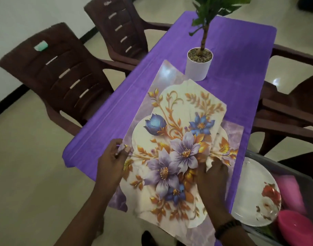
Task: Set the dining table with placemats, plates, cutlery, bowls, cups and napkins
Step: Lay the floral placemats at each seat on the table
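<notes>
View from the head camera, looking down on a desk draped in purple cloth. At least two flowered placemats lie stacked and skewed on its near half; the exact number cannot be told. One white potted plant stands just beyond their far corner. At lower right a grey bin holds one white plate with a red flower, one pink bowl and a pink folded item whose kind cannot be told. Four brown chairs flank the desk, two per side. The left hand pinches the top placemat's left edge between curled fingers. The right hand lies on the placemats near the right edge, fingers bent around the top sheet's edge.
</notes>
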